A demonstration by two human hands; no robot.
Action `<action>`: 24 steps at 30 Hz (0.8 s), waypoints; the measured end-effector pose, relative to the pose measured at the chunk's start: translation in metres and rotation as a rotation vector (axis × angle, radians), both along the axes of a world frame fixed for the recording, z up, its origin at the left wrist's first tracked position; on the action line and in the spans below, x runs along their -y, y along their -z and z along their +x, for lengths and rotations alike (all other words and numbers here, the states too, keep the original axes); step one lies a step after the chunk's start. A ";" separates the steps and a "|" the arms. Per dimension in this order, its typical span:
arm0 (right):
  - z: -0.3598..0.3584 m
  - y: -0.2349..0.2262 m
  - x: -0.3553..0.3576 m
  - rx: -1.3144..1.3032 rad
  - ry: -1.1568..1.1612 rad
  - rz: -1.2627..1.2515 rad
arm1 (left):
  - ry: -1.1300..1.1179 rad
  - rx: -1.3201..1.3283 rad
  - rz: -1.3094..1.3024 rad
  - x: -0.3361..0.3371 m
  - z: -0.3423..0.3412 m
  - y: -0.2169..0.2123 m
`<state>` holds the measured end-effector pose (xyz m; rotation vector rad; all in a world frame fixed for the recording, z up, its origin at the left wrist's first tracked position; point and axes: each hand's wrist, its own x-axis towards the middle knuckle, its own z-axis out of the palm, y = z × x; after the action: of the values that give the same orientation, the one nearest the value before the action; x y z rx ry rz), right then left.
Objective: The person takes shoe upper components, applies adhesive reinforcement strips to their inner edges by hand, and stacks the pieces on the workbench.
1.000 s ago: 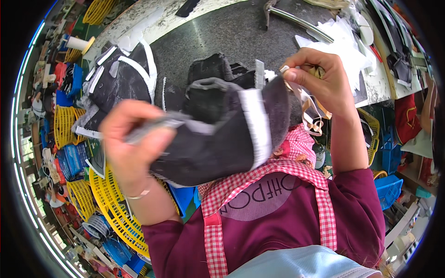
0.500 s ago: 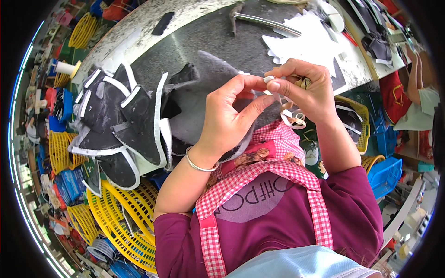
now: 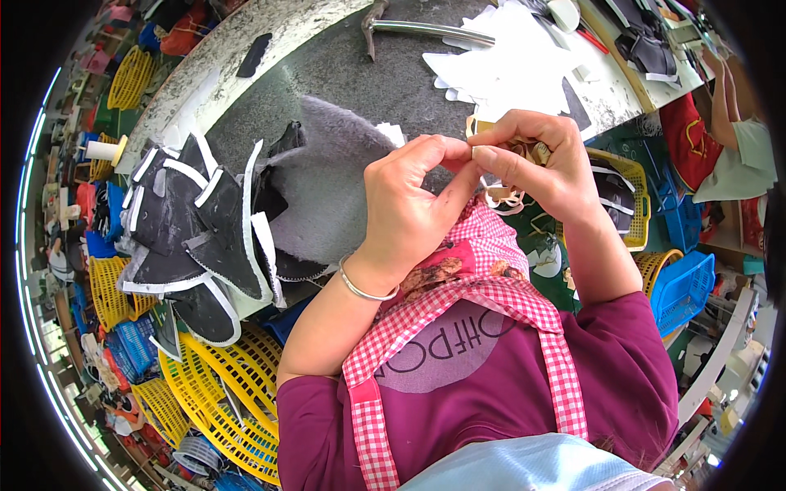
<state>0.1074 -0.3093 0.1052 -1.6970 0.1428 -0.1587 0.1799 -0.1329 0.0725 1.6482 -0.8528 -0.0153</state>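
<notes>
We see both hands meeting at the fingertips by the near edge of the counter (image 3: 344, 78). Our right hand (image 3: 536, 168) grips looped beige ribbon (image 3: 536, 150), loose coils hanging below it; our left hand (image 3: 422, 200) is closed in a pinch, its contents too small to tell. Left of it lies a grey fuzzy piece (image 3: 327, 192), and white-edged dark pieces (image 3: 184, 233) overhang the near-left edge. Beyond, dark surface gives us room up to the hammer (image 3: 430, 31) near the far edge.

Workshop, hammer (image 3: 434, 31) on worktable (image 3: 286, 33), piled black fabric pieces (image 3: 168, 233), yellow baskets (image 3: 196, 409)
</notes>
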 end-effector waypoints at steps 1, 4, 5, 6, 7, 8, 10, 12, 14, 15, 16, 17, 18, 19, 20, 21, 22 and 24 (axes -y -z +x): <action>-0.001 0.001 0.002 -0.037 -0.026 0.021 | 0.005 -0.002 0.002 0.001 -0.001 0.000; -0.003 0.003 0.015 -0.094 -0.086 0.098 | 0.069 -0.057 0.017 0.005 -0.005 0.001; -0.004 0.006 0.020 -0.117 -0.114 0.154 | 0.091 -0.007 0.022 0.007 -0.007 0.002; -0.006 0.008 0.024 -0.202 -0.122 0.257 | 0.116 0.044 0.031 0.008 -0.008 0.002; -0.008 0.011 0.028 -0.201 -0.109 0.260 | 0.127 0.040 0.028 0.009 -0.009 0.003; -0.008 0.014 0.031 -0.216 -0.156 0.437 | 0.132 0.080 0.020 0.009 -0.010 0.003; -0.012 0.020 0.037 -0.241 -0.205 0.731 | 0.150 0.121 0.013 0.010 -0.012 0.004; -0.018 0.022 0.039 -0.264 -0.198 0.832 | 0.139 0.176 0.096 0.011 -0.013 0.004; -0.025 0.022 0.039 -0.282 -0.186 0.930 | 0.135 0.224 0.117 0.012 -0.014 0.004; -0.029 0.021 0.038 -0.281 -0.162 0.768 | 0.109 0.278 0.128 0.012 -0.014 0.004; -0.033 0.020 0.035 -0.281 -0.140 0.606 | 0.103 0.273 0.121 0.013 -0.014 0.004; -0.038 0.018 0.034 -0.293 -0.089 0.416 | 0.113 0.288 0.104 0.014 -0.014 0.004; -0.040 0.019 0.028 -0.203 -0.052 0.371 | 0.115 0.220 0.106 0.015 -0.015 0.004; -0.044 0.017 0.026 -0.160 -0.076 0.331 | 0.116 0.151 0.107 0.016 -0.015 0.004; -0.046 0.018 0.023 -0.064 -0.051 0.132 | 0.115 0.101 0.119 0.017 -0.016 0.004; -0.048 0.018 0.021 0.069 -0.050 -0.055 | 0.108 0.101 0.111 0.018 -0.017 0.004; -0.049 0.018 0.020 0.057 -0.030 -0.054 | 0.103 0.119 0.133 0.018 -0.017 0.005; -0.049 0.020 0.020 0.121 0.010 -0.208 | 0.100 0.140 0.158 0.019 -0.019 0.005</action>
<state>0.0579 -0.3297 0.0854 -1.8880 0.0461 -0.2915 0.1608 -0.1520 0.0674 1.7679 -1.0631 -0.0381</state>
